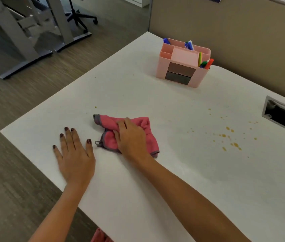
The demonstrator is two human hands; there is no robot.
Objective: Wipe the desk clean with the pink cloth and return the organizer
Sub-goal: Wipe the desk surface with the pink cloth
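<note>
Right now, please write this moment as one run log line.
step: wiping | right hand: gripping cloth | left hand: flat on desk | stains: unwiped | organizer: far corner

Your right hand (131, 135) rests on the cloth (143, 126) mid-bench (155, 180), your left hand (75, 158) flat beside it, the organizer (181, 67) well behind, spatters (232, 137) to the right.
</note>
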